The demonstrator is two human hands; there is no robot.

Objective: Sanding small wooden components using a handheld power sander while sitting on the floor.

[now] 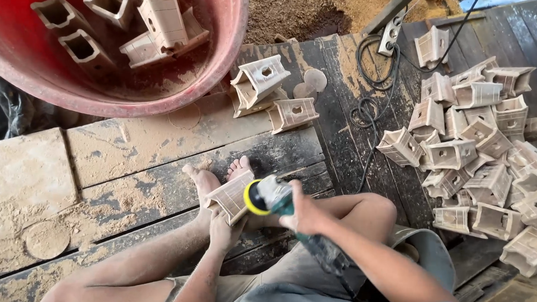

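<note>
Half-hidden sander [270, 197] behind right hand [305, 215]

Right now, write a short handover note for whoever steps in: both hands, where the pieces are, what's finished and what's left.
Left hand holds a wooden block braced near the bare feet. Right hand grips the sander, its yellow-rimmed disc against the block. Red tub up front holds several blocks. Two lie on the planks. A large pile sits at right, probably unsanded.

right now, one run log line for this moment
left hand: steadies wooden piece | right hand: grips sander, disc on piece | finished pieces: red tub
</note>
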